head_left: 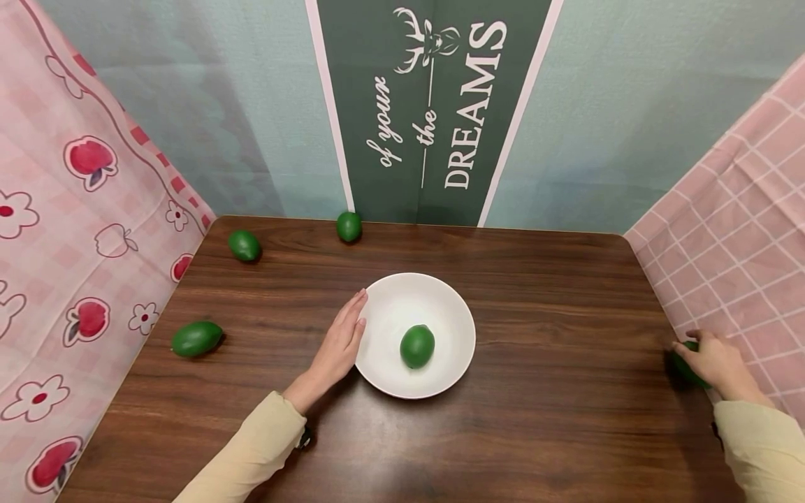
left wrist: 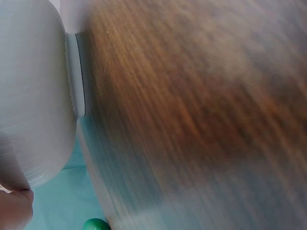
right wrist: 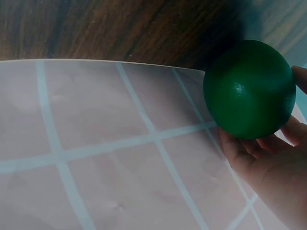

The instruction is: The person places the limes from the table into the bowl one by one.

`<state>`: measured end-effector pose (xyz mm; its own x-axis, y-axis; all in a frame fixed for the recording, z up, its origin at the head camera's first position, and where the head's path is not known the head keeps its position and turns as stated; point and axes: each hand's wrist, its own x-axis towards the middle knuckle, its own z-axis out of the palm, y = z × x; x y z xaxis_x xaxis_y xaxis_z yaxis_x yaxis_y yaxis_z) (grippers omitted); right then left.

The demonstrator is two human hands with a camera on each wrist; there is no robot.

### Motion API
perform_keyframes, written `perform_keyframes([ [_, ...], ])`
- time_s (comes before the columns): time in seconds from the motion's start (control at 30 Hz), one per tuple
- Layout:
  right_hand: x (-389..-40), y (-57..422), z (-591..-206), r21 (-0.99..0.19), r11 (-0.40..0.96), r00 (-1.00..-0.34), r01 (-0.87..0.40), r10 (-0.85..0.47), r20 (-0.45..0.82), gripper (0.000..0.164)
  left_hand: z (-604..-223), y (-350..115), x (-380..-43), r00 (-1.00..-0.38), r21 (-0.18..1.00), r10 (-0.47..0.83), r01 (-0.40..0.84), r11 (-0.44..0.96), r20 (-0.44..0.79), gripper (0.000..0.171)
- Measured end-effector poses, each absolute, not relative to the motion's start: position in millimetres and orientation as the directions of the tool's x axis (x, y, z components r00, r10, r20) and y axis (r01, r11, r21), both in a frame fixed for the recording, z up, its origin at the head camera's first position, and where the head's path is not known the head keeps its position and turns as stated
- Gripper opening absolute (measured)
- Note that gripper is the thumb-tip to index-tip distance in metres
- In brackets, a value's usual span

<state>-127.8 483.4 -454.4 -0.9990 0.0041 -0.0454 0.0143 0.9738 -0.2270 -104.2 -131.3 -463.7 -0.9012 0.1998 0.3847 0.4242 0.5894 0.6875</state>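
Note:
At the right edge of the table, my right hand (head_left: 720, 363) grips a green lime (head_left: 688, 365). The right wrist view shows that lime (right wrist: 249, 89) large, with fingers (right wrist: 240, 153) curled under it and a thumb at its far side. My left hand (head_left: 336, 349) lies along the left side of a white bowl (head_left: 446, 300), its straight fingers touching the rim. Inside the bowl sits another green lime (head_left: 418, 346). The bowl's outer wall (left wrist: 33, 86) fills the left of the left wrist view, a fingertip (left wrist: 17, 208) against it.
Three more green fruits lie on the wooden table (head_left: 553, 314): one at the back (head_left: 349, 227), one at the back left (head_left: 244, 246), and a longer one (head_left: 197, 339) at the left. Cloth walls enclose the back and both sides, the pink checked cloth (head_left: 742, 265) beside my right hand.

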Motion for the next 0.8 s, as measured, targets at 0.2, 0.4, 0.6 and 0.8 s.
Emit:
perform_keyframes([
  [0.2,-127.5,486.0,-456.9,-0.230,0.973,-0.998,0.025,0.010,-0.067,0.047,-463.7,-131.2,-104.2,-0.899,0.680,0.196,0.427,0.596,0.393,0.038],
  [0.4,-126.5,484.1,-458.1,-0.225,0.974,-0.996,0.043,0.023,-0.088,0.049,-464.5,-131.1,-104.6,-0.896,0.674,0.200,0.432,0.599,0.397,0.040],
  [0.6,-124.2,480.8,-460.1,-0.243,0.968,-0.993,0.069,0.044,-0.109,0.049,-464.0,-131.1,-105.0,-0.900,0.682,0.201,0.425,0.594,0.386,0.039],
  [0.8,-123.4,479.0,-462.2,-0.248,0.965,-0.992,0.078,0.051,-0.114,0.050,-463.6,-131.2,-104.8,-0.902,0.687,0.196,0.422,0.592,0.386,0.039],
])
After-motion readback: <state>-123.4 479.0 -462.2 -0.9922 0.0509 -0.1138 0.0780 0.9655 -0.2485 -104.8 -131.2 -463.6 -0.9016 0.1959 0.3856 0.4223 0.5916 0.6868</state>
